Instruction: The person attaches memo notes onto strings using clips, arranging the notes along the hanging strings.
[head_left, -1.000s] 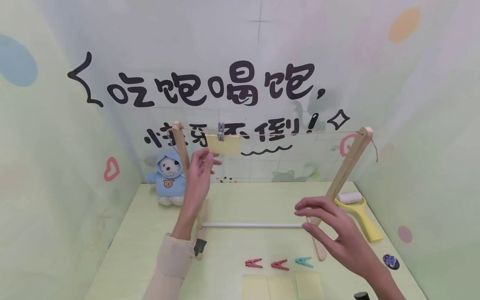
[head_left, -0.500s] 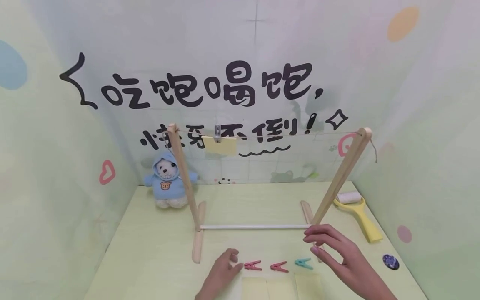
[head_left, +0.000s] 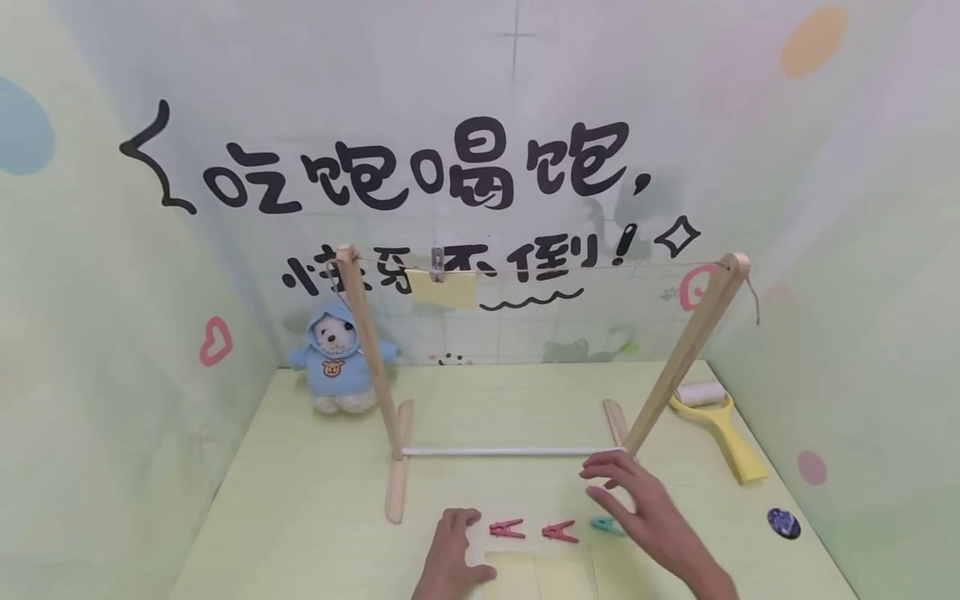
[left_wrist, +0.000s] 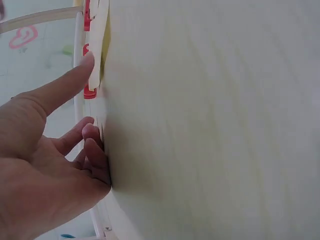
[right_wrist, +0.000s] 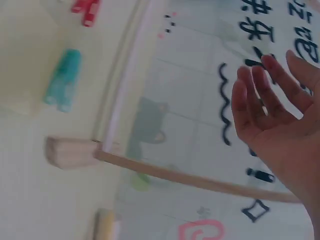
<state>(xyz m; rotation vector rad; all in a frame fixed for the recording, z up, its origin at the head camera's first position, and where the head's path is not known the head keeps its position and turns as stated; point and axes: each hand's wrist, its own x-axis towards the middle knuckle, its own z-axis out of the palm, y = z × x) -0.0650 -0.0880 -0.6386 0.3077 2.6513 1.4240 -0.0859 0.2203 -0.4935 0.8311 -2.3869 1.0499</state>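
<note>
My left hand [head_left: 450,557] rests low on the table, fingers loosely bent and holding nothing. Its thumb tip is right at the edge of the leftmost pale yellow paper note [head_left: 512,577]; the left wrist view shows the thumb overlapping a raised note edge [left_wrist: 98,50]. Two red clothespins [head_left: 507,527] and a teal clothespin [head_left: 604,524] lie in a row behind the notes. My right hand [head_left: 651,525] hovers above the teal clothespin and partly hides it, with fingers apart and nothing between them. Another yellow note [head_left: 444,290] hangs from a string under a grey clip [head_left: 437,264].
A wooden frame [head_left: 371,367] with a string across its top and a white rod [head_left: 510,451] stands behind the hands. A plush toy [head_left: 341,367] sits back left. At the right are a yellow lint roller [head_left: 723,429] and a dark round object [head_left: 783,523].
My left hand has come down from the hanging note to the table beside the loose notes. The right hand has shifted left and down, over the teal clothespin.
</note>
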